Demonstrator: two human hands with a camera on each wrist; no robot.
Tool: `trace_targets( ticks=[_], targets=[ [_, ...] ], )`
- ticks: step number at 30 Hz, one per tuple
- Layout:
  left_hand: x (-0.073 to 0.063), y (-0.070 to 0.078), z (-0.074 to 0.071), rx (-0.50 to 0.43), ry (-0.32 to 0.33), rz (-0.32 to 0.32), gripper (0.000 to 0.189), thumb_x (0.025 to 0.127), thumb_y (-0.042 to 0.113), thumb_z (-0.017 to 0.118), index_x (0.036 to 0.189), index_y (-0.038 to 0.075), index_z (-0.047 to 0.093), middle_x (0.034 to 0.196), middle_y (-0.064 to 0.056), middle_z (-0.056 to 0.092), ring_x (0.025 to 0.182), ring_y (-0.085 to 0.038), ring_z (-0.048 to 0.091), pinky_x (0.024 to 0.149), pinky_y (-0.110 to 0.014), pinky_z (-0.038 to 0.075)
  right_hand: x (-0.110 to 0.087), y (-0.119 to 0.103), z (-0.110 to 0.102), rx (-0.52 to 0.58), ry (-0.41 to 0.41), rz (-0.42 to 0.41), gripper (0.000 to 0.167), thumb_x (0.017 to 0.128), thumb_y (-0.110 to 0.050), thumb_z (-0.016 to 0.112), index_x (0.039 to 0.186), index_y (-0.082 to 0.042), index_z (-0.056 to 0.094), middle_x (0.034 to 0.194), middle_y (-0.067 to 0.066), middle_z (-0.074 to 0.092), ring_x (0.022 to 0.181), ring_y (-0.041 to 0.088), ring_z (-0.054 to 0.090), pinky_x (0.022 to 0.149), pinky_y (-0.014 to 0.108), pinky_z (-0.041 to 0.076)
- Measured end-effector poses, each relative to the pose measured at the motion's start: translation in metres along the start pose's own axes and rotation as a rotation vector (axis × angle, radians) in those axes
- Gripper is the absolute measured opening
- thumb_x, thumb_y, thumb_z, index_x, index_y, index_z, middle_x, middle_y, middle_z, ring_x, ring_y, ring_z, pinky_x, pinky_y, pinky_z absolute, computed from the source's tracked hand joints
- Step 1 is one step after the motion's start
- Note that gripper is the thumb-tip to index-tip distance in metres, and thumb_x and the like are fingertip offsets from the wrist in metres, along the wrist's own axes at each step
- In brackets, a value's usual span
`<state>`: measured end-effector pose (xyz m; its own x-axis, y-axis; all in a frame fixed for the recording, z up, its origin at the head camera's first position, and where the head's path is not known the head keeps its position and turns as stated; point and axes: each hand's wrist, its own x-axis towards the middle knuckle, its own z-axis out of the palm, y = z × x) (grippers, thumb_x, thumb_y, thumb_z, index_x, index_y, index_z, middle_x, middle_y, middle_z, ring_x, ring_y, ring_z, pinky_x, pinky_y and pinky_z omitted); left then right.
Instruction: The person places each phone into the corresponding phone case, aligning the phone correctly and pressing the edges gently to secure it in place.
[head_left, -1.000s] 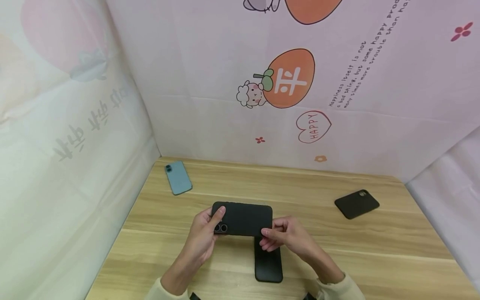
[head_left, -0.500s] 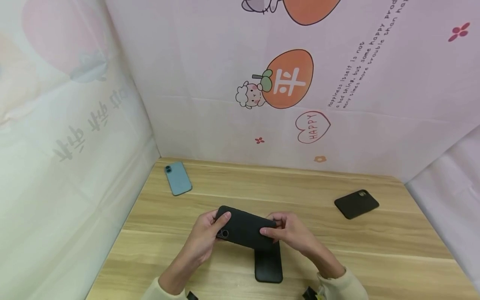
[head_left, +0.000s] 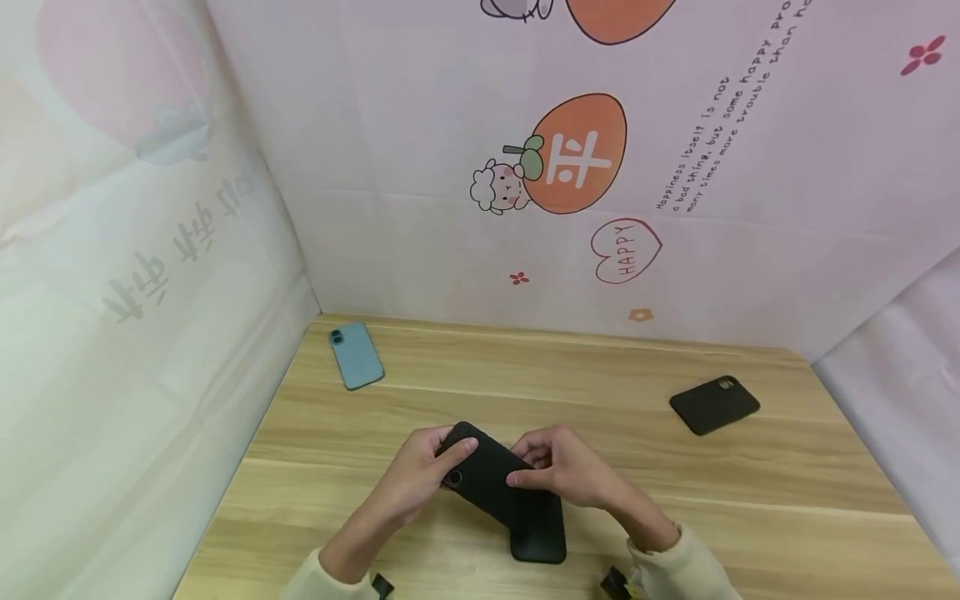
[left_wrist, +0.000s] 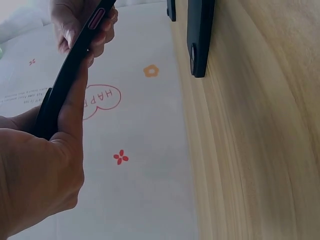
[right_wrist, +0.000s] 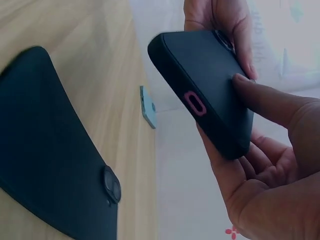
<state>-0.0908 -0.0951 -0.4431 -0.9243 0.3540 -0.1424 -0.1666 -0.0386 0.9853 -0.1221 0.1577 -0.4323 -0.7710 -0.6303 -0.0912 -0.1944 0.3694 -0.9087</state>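
Both hands hold a black-cased phone with its back and round camera lenses up, tilted slantwise over the table. My left hand grips the camera end, thumb on the back. At the other end my right hand pinches it, thumb on the back and fingers beneath. The right wrist view shows that end of the cased phone, with a pink-rimmed port slot. Below it a second black phone lies on the table, its upper part hidden; round lenses show on this black phone in the right wrist view.
A light blue phone lies at the back left of the wooden table. Another black phone or case with a camera opening lies at the right. Printed cloth hangs behind and at the sides.
The held phone has turned from nearly level to slanting, its right end coming down toward me over the lying phone. The right hand has shifted slightly left with it; both hands keep their hold.
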Motion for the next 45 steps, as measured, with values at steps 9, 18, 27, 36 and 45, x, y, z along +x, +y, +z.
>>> trace_targets(
  ticks=[9,18,27,36,45],
  targets=[
    [0.003,0.001,-0.005,-0.064,0.008,-0.023,0.037,0.105,0.020,0.068,0.126,-0.011,0.064,0.107,-0.014,0.074,0.094,-0.021,0.075,0.085,-0.037,0.065,0.000,0.003,0.008,0.139,0.066,0.072,0.015,0.093,-0.011,0.082,0.098,0.002,0.075,0.081,0.008,0.076,0.073,0.013,0.072,0.064,0.024,0.060],
    [0.005,-0.003,-0.017,-0.112,-0.009,-0.013,0.046,0.100,0.002,0.071,0.140,-0.014,0.053,0.124,-0.026,0.072,0.108,-0.027,0.075,0.092,-0.040,0.063,0.001,0.011,0.031,0.419,0.159,0.213,0.020,0.092,-0.009,0.082,0.098,0.004,0.068,0.082,0.008,0.078,0.072,0.013,0.071,0.063,0.023,0.054],
    [0.004,-0.014,-0.022,0.036,-0.016,-0.122,0.034,0.101,0.002,0.070,0.129,-0.015,0.061,0.109,-0.024,0.078,0.095,-0.032,0.079,0.081,-0.040,0.066,0.003,0.016,0.050,0.523,0.175,0.253,0.019,0.093,-0.009,0.082,0.096,0.000,0.065,0.086,0.009,0.080,0.076,0.013,0.073,0.064,0.024,0.055],
    [0.009,-0.023,-0.030,0.080,-0.073,-0.139,0.026,0.100,-0.004,0.067,0.123,-0.015,0.063,0.109,-0.026,0.077,0.095,-0.031,0.078,0.078,-0.039,0.066,0.007,0.025,0.058,0.339,0.189,0.206,0.017,0.092,-0.005,0.081,0.093,0.004,0.066,0.074,0.007,0.074,0.073,0.014,0.074,0.064,0.032,0.065],
    [0.011,-0.034,-0.032,0.097,-0.090,-0.164,0.021,0.098,-0.007,0.067,0.117,-0.015,0.063,0.099,-0.025,0.078,0.088,-0.034,0.079,0.075,-0.041,0.066,0.009,0.035,0.065,0.062,0.212,0.131,0.020,0.090,-0.005,0.083,0.098,0.003,0.067,0.070,0.003,0.073,0.061,0.013,0.070,0.052,0.023,0.057]
  ],
)
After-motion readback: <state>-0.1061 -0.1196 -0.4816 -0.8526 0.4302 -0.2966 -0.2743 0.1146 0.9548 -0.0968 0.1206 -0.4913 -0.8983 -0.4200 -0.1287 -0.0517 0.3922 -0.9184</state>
